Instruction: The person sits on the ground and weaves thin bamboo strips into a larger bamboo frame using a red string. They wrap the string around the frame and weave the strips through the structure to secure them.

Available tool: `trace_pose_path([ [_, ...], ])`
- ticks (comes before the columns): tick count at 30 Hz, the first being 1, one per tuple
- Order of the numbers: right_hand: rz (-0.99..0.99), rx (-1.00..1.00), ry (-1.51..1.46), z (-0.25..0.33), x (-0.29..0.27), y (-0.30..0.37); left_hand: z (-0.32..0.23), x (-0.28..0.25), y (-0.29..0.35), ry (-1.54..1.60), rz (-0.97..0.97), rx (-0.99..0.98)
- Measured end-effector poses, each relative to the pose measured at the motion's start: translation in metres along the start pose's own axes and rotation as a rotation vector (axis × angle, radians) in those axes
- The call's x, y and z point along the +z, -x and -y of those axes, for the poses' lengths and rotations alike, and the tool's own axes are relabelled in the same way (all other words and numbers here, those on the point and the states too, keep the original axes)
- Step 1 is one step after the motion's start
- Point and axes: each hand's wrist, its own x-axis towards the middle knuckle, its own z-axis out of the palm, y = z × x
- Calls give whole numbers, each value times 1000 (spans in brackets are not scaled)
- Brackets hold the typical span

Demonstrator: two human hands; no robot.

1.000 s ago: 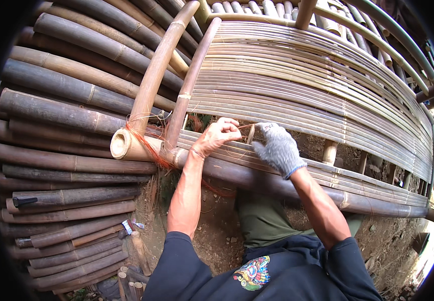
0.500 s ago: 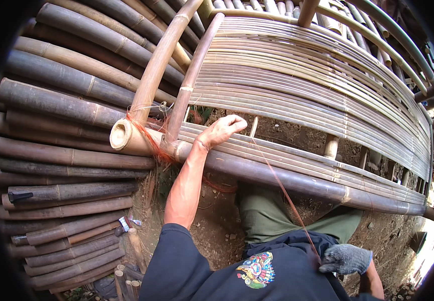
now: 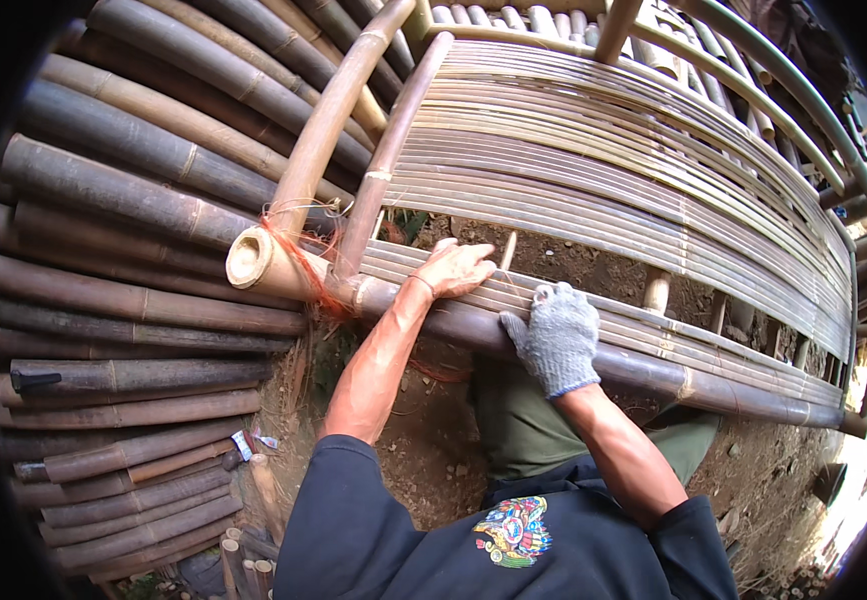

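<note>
My bare left hand (image 3: 458,270) lies over the narrow bamboo slats (image 3: 613,322) at the near side of a bamboo bench frame, its fingers spread and pointing right. Just right of it, my right hand (image 3: 558,335) in a grey knit glove rests over the same slats and the thick dark bamboo pole (image 3: 653,372). Its fingertips curl down, hiding anything they hold, and the thumb sits apart on the pole. A pale pointed bamboo peg (image 3: 508,250) stands up between the hands, at the gap behind the near slats.
Orange twine (image 3: 318,275) is tangled round the joint at the pole's left end. A wider slat panel (image 3: 613,160) spans beyond the gap. Dark bamboo poles (image 3: 143,290) are stacked at left, with a black-handled tool (image 3: 35,381) on one. Bare soil (image 3: 433,440) lies below.
My right hand has come up from beside my hip to the slats, and the taut reddish string no longer stretches across. My left hand has lowered, its fingers opening onto the slats.
</note>
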Motion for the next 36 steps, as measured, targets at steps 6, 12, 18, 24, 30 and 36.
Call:
trace_pose_path([
  [6, 209, 94, -344, -2, 37, -28, 3, 3, -1, -56, 56, 19],
  [12, 939, 248, -1203, -30, -37, -34, 9, 12, -6, -108, 33, 61],
  [18, 194, -148, -1162, -10, -95, -84, 14, 20, -4, -291, -58, 184],
  [24, 495, -314, -349, -58, -89, -109, -3, 21, 6, -88, -250, 144],
  [30, 523, -384, -381, -15, -47, -5, -11, 13, 18, -23, -282, 122],
  [36, 340, -532, -400, -44, -41, 37, 3, 14, 29, -59, -324, 152],
])
